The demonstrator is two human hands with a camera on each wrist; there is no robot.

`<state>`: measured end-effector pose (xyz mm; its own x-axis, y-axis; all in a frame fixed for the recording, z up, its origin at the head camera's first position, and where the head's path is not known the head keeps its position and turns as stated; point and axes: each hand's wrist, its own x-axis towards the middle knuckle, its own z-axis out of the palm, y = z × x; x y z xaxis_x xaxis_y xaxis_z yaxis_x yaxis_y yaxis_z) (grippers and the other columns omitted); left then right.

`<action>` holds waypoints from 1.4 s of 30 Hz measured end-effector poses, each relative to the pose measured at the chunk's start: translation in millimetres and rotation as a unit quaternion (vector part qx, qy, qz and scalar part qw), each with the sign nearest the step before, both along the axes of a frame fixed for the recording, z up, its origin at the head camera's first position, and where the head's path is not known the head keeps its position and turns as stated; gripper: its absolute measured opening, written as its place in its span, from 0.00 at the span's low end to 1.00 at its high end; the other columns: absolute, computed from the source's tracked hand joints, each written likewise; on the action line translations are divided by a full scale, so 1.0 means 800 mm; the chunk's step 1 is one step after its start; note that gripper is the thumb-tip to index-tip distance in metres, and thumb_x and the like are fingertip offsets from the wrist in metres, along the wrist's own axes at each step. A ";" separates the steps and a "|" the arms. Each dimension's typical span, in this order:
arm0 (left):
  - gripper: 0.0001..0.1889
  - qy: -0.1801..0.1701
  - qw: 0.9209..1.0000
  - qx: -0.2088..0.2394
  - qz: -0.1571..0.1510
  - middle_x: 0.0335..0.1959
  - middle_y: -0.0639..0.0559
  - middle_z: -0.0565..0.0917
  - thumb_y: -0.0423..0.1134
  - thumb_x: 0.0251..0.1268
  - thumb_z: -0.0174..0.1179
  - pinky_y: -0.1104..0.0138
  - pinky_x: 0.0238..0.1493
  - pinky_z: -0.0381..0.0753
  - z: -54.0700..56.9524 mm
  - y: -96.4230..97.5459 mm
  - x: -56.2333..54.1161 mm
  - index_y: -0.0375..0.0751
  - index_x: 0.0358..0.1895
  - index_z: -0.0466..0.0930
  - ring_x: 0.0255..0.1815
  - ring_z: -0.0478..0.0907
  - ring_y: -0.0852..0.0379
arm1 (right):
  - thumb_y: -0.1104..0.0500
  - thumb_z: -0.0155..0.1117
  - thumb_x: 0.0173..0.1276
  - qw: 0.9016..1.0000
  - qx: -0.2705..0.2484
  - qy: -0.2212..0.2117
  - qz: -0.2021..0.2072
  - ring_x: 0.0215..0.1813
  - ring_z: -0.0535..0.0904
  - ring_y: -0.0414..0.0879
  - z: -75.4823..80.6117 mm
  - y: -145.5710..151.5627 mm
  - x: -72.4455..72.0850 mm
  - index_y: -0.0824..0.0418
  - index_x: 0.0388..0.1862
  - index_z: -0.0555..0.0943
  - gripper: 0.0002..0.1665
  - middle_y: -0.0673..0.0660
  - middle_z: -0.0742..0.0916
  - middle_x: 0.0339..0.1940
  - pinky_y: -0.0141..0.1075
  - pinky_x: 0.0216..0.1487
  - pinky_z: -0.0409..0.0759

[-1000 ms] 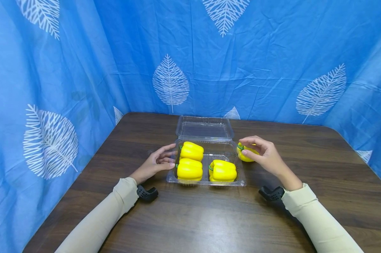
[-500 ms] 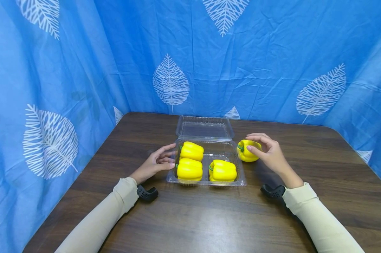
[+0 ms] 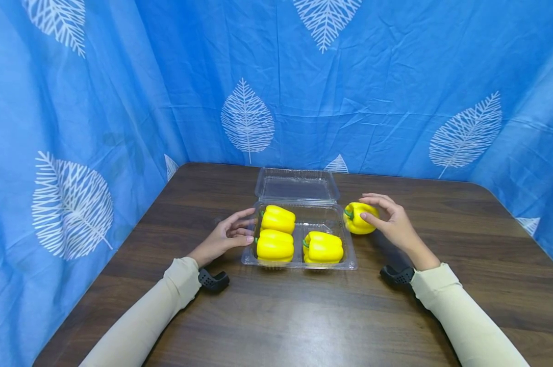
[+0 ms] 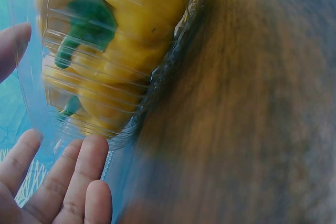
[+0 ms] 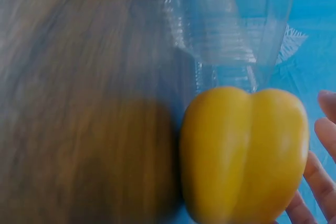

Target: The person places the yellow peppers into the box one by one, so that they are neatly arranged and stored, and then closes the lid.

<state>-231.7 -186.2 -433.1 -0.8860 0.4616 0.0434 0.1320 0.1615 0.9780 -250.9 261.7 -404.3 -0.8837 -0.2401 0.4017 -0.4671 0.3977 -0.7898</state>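
Your head camera looks forward and down over the desk (image 3: 281, 326); your left wrist view faces the box (image 4: 34, 98) up close, your right a pepper (image 5: 244, 156); both share box and curtain (image 5: 310, 61).

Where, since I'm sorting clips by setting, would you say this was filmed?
Probably a makeshift indoor filming corner: blue leaf-print curtains hang behind and beside a dark wooden table, and black wrist-worn devices, perhaps cameras, are in view.

Your left hand (image 3: 225, 237) is at the clear container (image 3: 299, 265) holding 3 yellow peppers (image 3: 276, 247); your right hand (image 3: 396, 224) is near 1 loose pepper (image 3: 356, 228).
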 end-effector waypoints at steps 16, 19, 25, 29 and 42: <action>0.42 0.003 1.000 -0.001 0.000 0.81 0.34 0.69 0.40 0.75 0.65 0.48 0.74 0.77 -0.001 -0.001 -0.002 0.40 0.87 0.56 0.71 0.77 0.37 | 0.62 0.67 0.79 0.993 0.047 -0.112 -0.005 0.74 0.70 0.65 -0.010 0.011 -0.007 0.70 0.80 0.69 0.35 0.73 0.73 0.78 0.17 0.61 0.68; 0.42 0.002 1.000 0.000 0.000 0.81 0.34 0.69 0.40 0.75 0.65 0.48 0.74 0.77 -0.002 -0.001 -0.002 0.40 0.87 0.56 0.71 0.77 0.37 | 0.62 0.68 0.79 0.990 0.053 -0.129 -0.007 0.74 0.70 0.67 -0.011 0.012 -0.006 0.70 0.82 0.67 0.38 0.73 0.72 0.79 0.18 0.62 0.69; 0.42 -0.002 1.000 0.000 0.001 0.81 0.35 0.69 0.39 0.75 0.65 0.49 0.73 0.77 -0.004 0.001 -0.004 0.42 0.87 0.57 0.71 0.77 0.38 | 0.60 0.70 0.78 0.987 0.058 -0.150 -0.012 0.78 0.67 0.68 -0.012 0.014 -0.006 0.67 0.84 0.64 0.42 0.72 0.70 0.81 0.51 0.79 0.69; 0.42 -0.003 1.000 0.000 0.001 0.81 0.34 0.69 0.39 0.75 0.65 0.48 0.73 0.77 -0.004 0.001 -0.005 0.41 0.87 0.57 0.71 0.77 0.37 | 0.60 0.71 0.77 0.986 0.050 -0.158 -0.010 0.79 0.67 0.67 -0.013 0.016 -0.006 0.67 0.85 0.63 0.44 0.71 0.69 0.82 0.47 0.79 0.70; 0.42 -0.001 1.000 0.005 -0.002 0.81 0.33 0.69 0.40 0.75 0.65 0.49 0.73 0.78 -0.003 0.000 -0.003 0.40 0.87 0.56 0.71 0.77 0.36 | 0.64 0.73 0.74 0.980 -0.010 -0.197 0.009 0.80 0.64 0.63 -0.026 0.029 -0.010 0.65 0.87 0.58 0.49 0.69 0.64 0.86 0.18 0.66 0.70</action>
<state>-234.4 -186.3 -435.8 -0.8843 0.4648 0.0456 0.1303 0.1516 0.9798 -259.1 284.6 -425.3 -0.9670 -0.2526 0.0344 -0.1306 0.3750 -0.9178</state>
